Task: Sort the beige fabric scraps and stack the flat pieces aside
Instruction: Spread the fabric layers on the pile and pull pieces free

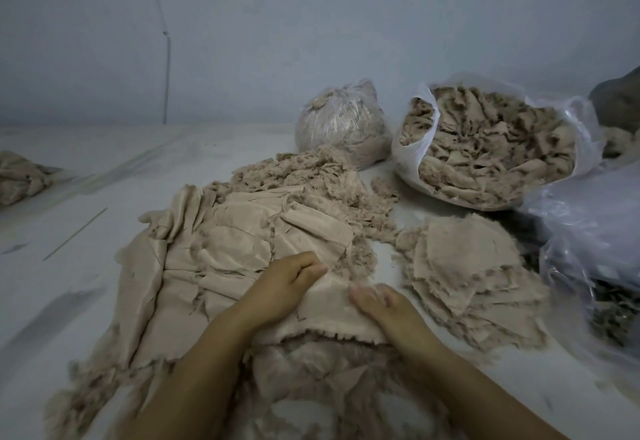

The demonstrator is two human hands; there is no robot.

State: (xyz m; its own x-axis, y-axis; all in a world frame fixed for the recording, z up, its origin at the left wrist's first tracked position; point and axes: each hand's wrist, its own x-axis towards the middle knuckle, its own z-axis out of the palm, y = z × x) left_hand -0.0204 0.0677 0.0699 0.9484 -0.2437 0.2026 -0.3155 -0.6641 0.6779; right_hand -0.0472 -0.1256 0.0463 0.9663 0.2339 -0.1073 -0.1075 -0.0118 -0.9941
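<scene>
1. Right now both hands work one frayed beige fabric scrap (332,304) lying on top of the big rumpled heap of beige cloth pieces (214,259); the left hand (287,283) has its fingers curled into the scrap's upper edge, and the right hand (381,304) seems to pinch its right side, though blur hides the fingertips
2. Likely risk: the scrap's ragged edge snags on the pieces below, so lifting it drags neighbours along and muddles the heap
3. Carried across to the stack of flat beige pieces (474,277) on the right, the limp cloth could fold over itself and land creased, since it has no stiffness
4. That stack already fans out unevenly, so a careless drop near its edge may slide pieces onto the pale tabletop (86,231)
5. Loose fluffy beige shreds (311,180) lie just behind the heap and near the stack; a sweeping motion could carry lint onto the flat pieces
6. An open white plastic bag of beige scraps (485,148) sits close behind the stack, so an overshoot might mix sorted with unsorted
</scene>
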